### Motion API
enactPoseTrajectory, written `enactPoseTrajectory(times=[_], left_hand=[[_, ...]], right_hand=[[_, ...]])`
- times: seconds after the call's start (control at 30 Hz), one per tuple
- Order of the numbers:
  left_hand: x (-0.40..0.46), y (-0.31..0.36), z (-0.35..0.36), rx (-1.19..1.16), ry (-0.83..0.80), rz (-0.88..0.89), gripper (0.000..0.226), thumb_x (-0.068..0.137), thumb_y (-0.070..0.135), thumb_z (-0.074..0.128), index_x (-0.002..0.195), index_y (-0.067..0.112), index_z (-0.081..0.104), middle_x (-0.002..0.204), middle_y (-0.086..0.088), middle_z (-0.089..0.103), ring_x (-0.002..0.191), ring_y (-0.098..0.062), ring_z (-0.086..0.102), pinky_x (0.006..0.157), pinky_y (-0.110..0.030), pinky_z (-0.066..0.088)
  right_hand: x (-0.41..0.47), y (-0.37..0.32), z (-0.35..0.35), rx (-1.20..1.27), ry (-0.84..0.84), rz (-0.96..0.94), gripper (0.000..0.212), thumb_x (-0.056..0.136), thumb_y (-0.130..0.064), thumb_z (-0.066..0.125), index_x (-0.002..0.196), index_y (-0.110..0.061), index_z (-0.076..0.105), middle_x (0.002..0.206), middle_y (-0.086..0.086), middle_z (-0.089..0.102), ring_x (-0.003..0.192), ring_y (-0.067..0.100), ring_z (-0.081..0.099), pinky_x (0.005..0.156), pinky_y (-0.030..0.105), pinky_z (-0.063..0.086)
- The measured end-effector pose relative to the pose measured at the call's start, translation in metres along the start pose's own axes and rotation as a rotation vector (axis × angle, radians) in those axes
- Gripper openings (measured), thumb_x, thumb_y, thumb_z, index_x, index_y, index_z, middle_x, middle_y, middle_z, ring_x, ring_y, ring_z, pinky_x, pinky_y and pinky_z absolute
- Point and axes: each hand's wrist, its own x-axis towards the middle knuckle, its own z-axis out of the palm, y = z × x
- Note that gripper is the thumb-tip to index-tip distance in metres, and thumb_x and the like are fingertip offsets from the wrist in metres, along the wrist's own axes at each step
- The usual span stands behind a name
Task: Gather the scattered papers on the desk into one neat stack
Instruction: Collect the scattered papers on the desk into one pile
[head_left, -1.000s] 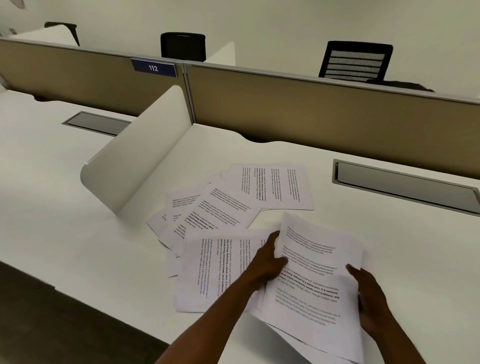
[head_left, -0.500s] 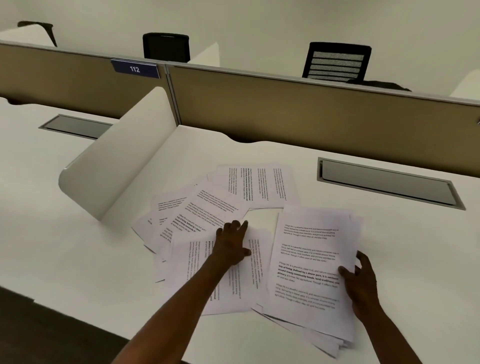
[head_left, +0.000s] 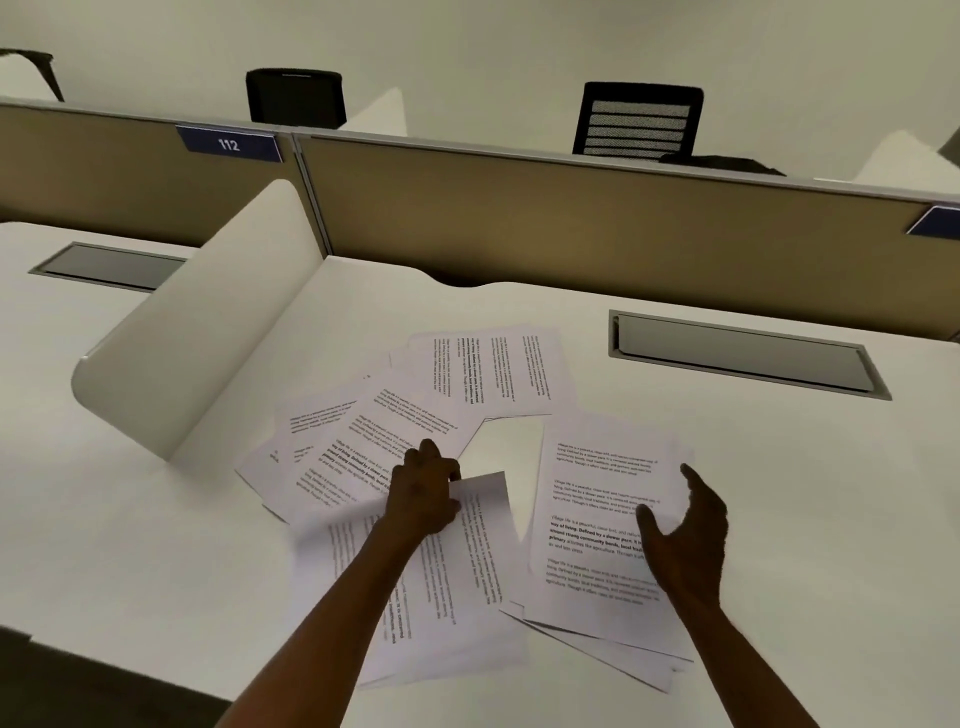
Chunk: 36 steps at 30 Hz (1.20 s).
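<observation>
On the white surface (head_left: 779, 467): printed sheets half gathered.
Left hand (head_left: 423, 491) has its grip clamped on a lifted sheet (head_left: 467, 561), just left of the rough stack (head_left: 597, 519); right hand (head_left: 685, 535) hovers fingers apart at the stack's right edge. Loose sheets (head_left: 395, 415) fan away beyond; bare room lies rightward.

Both forearms are bare, with no sleeves, watch or rings.
</observation>
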Motion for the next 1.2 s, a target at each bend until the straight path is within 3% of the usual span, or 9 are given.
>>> enactPoseTrajectory(times=[0.1, 0.23, 0.37, 0.47, 0.67, 0.8, 1.0, 1.1, 1.2], left_hand=[[-0.009, -0.011, 0.001, -0.001, -0.131, -0.014, 0.060, 0.078, 0.040, 0.076, 0.130, 0.022, 0.052, 0.136, -0.004, 0.043, 0.122, -0.025, 0.046, 0.103, -0.039, 0.041], [-0.021, -0.011, 0.009, 0.073, -0.108, 0.024, 0.065, 0.079, 0.041, 0.074, 0.136, 0.024, 0.046, 0.138, -0.001, 0.045, 0.126, -0.023, 0.043, 0.106, -0.040, 0.034], [-0.028, -0.007, 0.014, 0.088, -0.063, 0.041, 0.062, 0.081, 0.036, 0.072, 0.135, 0.024, 0.045, 0.135, -0.001, 0.049, 0.124, -0.024, 0.046, 0.105, -0.041, 0.033], [-0.030, -0.006, 0.011, 0.024, -0.069, 0.033, 0.064, 0.076, 0.036, 0.075, 0.132, 0.028, 0.044, 0.129, 0.000, 0.052, 0.121, -0.024, 0.049, 0.106, -0.042, 0.031], [-0.033, -0.012, -0.007, -0.043, -0.167, 0.011, 0.067, 0.078, 0.045, 0.072, 0.138, 0.033, 0.045, 0.131, 0.000, 0.058, 0.128, -0.025, 0.045, 0.110, -0.042, 0.024], [-0.047, -0.018, -0.033, -0.222, -0.198, 0.044, 0.046, 0.081, 0.035, 0.076, 0.123, 0.021, 0.065, 0.121, -0.001, 0.065, 0.114, -0.020, 0.059, 0.096, -0.031, 0.047], [-0.062, -0.053, -0.085, -0.425, -0.009, 0.030, 0.042, 0.080, 0.034, 0.078, 0.118, 0.020, 0.069, 0.114, 0.003, 0.067, 0.098, -0.009, 0.059, 0.080, -0.023, 0.048], [-0.054, -0.079, -0.106, -0.633, 0.016, -0.060, 0.053, 0.070, 0.051, 0.079, 0.116, 0.025, 0.070, 0.117, 0.005, 0.069, 0.099, -0.015, 0.068, 0.085, -0.040, 0.059], [-0.042, -0.098, -0.118, -0.894, -0.002, -0.059, 0.039, 0.076, 0.035, 0.081, 0.112, 0.021, 0.072, 0.107, 0.000, 0.076, 0.091, -0.021, 0.075, 0.083, -0.049, 0.060]], right_hand=[[-0.018, -0.012, 0.013, 0.078, -0.084, -0.078, 0.073, 0.080, -0.016, 0.076, 0.143, -0.029, 0.040, 0.138, 0.003, 0.048, 0.126, 0.024, 0.048, 0.103, 0.050, 0.045], [-0.047, -0.028, 0.029, 0.076, -0.340, -0.256, 0.071, 0.076, -0.030, 0.079, 0.138, -0.033, 0.045, 0.130, -0.008, 0.054, 0.116, 0.007, 0.053, 0.092, 0.034, 0.051], [-0.089, -0.035, 0.044, -0.302, -0.643, -0.659, 0.071, 0.072, -0.065, 0.066, 0.135, -0.039, 0.045, 0.140, -0.008, 0.044, 0.132, 0.012, 0.038, 0.108, 0.036, 0.040], [-0.110, -0.034, 0.057, -0.517, -0.822, -0.742, 0.084, 0.076, -0.061, 0.063, 0.148, -0.042, 0.023, 0.162, 0.001, 0.013, 0.149, 0.024, 0.010, 0.119, 0.038, 0.008], [-0.117, -0.044, 0.063, -0.580, -0.812, -0.625, 0.094, 0.081, -0.055, 0.065, 0.153, -0.040, 0.006, 0.164, 0.002, -0.008, 0.151, 0.027, -0.010, 0.118, 0.040, -0.006], [-0.117, -0.044, 0.065, -0.460, -0.732, -0.578, 0.103, 0.073, -0.068, 0.061, 0.150, -0.046, -0.003, 0.162, -0.001, -0.005, 0.149, 0.025, -0.002, 0.123, 0.044, 0.008], [-0.105, -0.061, 0.079, 0.181, -0.437, 0.019, 0.112, 0.058, -0.064, 0.082, 0.149, -0.041, 0.022, 0.150, -0.003, 0.037, 0.132, 0.015, 0.041, 0.106, 0.037, 0.041], [-0.095, -0.083, 0.092, 0.236, -0.464, 0.095, 0.099, 0.062, -0.052, 0.086, 0.144, -0.035, 0.034, 0.131, -0.008, 0.051, 0.116, 0.014, 0.053, 0.094, 0.033, 0.050], [-0.085, -0.105, 0.111, 0.442, -0.697, 0.234, 0.070, 0.070, -0.040, 0.085, 0.130, -0.032, 0.049, 0.112, -0.009, 0.069, 0.102, 0.012, 0.067, 0.080, 0.028, 0.055]])
